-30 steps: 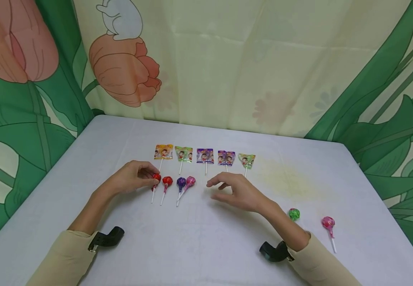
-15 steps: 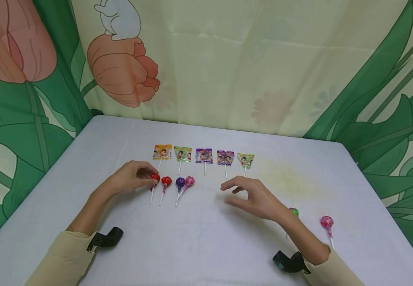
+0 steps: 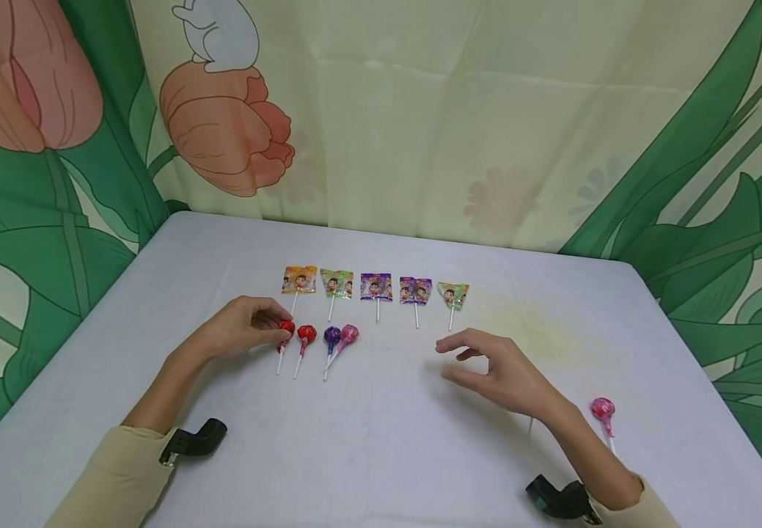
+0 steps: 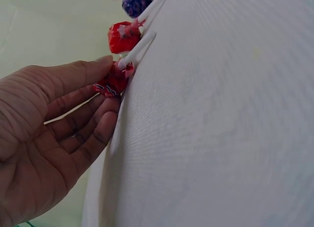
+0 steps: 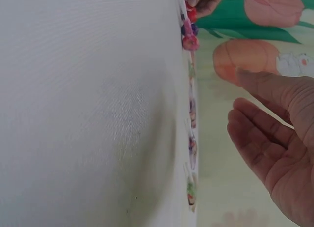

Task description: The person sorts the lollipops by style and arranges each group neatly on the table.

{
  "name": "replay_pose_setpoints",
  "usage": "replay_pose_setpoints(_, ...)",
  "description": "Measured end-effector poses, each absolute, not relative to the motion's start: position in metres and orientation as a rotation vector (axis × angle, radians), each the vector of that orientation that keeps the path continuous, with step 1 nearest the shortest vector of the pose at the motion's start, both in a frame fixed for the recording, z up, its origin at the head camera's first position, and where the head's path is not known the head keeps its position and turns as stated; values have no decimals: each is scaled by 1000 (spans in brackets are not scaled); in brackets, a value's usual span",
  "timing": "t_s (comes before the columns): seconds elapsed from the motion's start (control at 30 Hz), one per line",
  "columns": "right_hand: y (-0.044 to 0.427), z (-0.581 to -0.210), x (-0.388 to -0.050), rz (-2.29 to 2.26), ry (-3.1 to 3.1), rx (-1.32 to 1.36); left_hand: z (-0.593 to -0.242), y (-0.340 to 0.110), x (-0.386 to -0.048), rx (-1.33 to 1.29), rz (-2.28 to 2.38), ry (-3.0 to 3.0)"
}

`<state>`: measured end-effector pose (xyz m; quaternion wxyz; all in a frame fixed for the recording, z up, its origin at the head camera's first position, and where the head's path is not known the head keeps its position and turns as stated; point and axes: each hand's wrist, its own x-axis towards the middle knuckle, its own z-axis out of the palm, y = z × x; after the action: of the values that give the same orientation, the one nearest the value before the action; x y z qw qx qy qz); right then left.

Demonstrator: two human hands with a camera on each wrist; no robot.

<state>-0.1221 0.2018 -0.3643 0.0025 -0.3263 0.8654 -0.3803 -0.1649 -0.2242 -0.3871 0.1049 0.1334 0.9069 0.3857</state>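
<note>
My left hand (image 3: 245, 328) pinches the head of a red lollipop (image 4: 114, 80) between thumb and fingers, its white stick lying on the table. A second red lollipop (image 3: 306, 334) lies just right of it. Beyond that, a purple lollipop (image 3: 331, 335) and a pink lollipop (image 3: 349, 334) touch, their sticks meeting at the lower ends. Over the table to the right, my right hand (image 3: 506, 372) holds nothing; its thumb and fingers are apart. Below this hand, a white stick (image 3: 530, 425) pokes out, the rest of it hidden.
Behind runs a row of flat-wrapped lollipops: an orange one (image 3: 299, 280), a green one (image 3: 336, 283), two purple ones (image 3: 376, 287) and another green one (image 3: 453, 295). A pink-red lollipop (image 3: 603, 409) lies right of my right forearm. A printed curtain (image 3: 407, 132) hangs behind the white table (image 3: 354, 455).
My right hand has moved right and toward me, away from the purple and pink lollipops, and now covers the green lollipop's head. My left hand stays on the red lollipop.
</note>
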Motion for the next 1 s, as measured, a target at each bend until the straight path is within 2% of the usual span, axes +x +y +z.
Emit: replay_pose_setpoints(1.0, 263, -366, -102, -1169, 2902, -839, -385, -222, -164, 394, 1132, 2681)
